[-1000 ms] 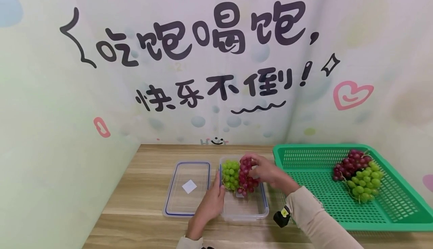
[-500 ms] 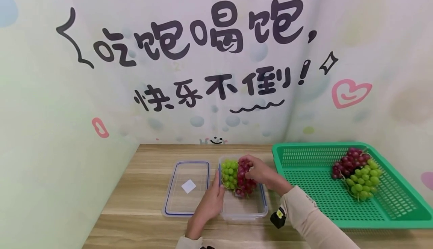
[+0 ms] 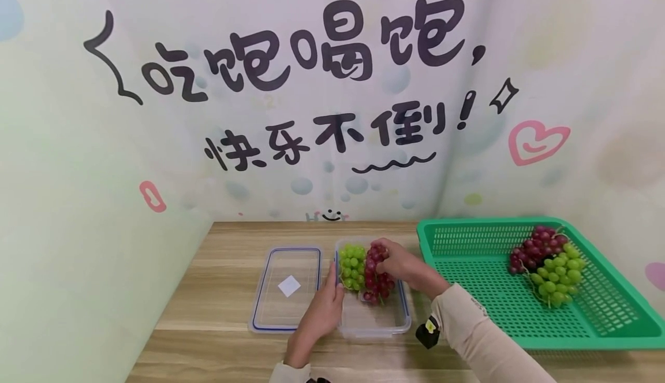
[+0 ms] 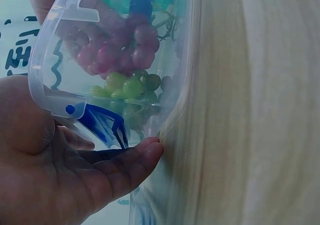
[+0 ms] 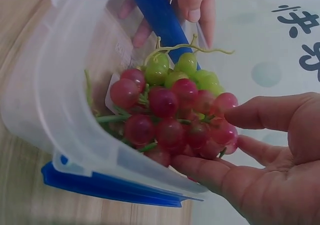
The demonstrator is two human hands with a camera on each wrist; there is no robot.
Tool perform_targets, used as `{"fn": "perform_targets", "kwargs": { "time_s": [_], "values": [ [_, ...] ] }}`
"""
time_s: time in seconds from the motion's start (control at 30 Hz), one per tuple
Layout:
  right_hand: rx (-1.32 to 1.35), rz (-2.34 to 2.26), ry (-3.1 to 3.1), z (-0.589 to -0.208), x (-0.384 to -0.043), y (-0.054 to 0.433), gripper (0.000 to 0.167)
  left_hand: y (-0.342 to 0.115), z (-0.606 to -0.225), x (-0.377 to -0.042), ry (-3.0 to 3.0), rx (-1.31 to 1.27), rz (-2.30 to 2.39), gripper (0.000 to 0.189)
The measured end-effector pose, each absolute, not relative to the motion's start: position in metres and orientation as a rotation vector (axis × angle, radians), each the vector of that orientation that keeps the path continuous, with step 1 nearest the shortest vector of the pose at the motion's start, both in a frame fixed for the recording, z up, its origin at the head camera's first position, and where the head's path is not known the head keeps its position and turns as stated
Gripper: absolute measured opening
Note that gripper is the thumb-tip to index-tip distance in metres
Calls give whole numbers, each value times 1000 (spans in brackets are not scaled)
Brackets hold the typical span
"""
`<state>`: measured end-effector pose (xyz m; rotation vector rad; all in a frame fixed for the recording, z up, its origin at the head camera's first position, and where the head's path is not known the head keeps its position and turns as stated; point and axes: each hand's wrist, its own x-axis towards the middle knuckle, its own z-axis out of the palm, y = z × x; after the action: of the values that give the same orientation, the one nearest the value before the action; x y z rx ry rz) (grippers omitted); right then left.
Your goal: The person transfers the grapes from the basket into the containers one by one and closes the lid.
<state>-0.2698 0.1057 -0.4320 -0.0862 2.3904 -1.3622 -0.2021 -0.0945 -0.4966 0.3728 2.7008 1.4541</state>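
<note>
A bunch of red grapes [image 3: 375, 273] lies against green grapes [image 3: 352, 267] in the far half of a clear plastic container [image 3: 374, 326] with blue-edged flaps. My right hand [image 3: 402, 264] reaches over the container's right side and grips the red bunch between thumb and fingers. In the right wrist view, the thumb and fingertips of the right hand [image 5: 270, 160] press on the outer red grapes, with green ones behind them. My left hand [image 3: 324, 305] rests along the container's left wall, its fingers extended by the blue flap [image 4: 102, 125].
Flat on the wooden table [image 3: 197, 313], left of the container, lies a clear lid [image 3: 270, 316] with a blue seal and a white label. A green mesh basket [image 3: 488, 290] on the right holds more red grapes [image 3: 540, 247] and green grapes [image 3: 561, 279]. A printed wall stands behind.
The right hand and the red bunch have shifted slightly within the container, the bunch settling beside the green grapes. My left hand stays at the left wall.
</note>
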Motion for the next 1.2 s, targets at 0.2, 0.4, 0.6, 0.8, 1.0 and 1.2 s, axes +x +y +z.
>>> {"fn": "perform_targets", "kwargs": {
  "time_s": [0.2, 0.4, 0.6, 0.8, 1.0, 1.2],
  "values": [
    [-64, -1384, 2336, -429, -271, 108, 54, -94, -496, -202, 2703, 377, 1460, 56],
    [-84, -1411, 2304, -424, -268, 111, 49, -94, -497, -201, 2709, 372, 1461, 56],
    [-98, -1412, 2312, -420, -268, 116, 48, -94, -497, -202, 2710, 362, 1455, 56],
    [-120, -1425, 2305, -417, -270, 122, 50, -93, -499, -204, 2708, 347, 1449, 56],
    [-123, -1449, 2299, -413, -272, 130, 50, -93, -499, -203, 2694, 348, 1457, 56],
    [-95, -1426, 2341, -408, -273, 138, 47, -93, -496, -202, 2700, 358, 1466, 56]
  ]
}}
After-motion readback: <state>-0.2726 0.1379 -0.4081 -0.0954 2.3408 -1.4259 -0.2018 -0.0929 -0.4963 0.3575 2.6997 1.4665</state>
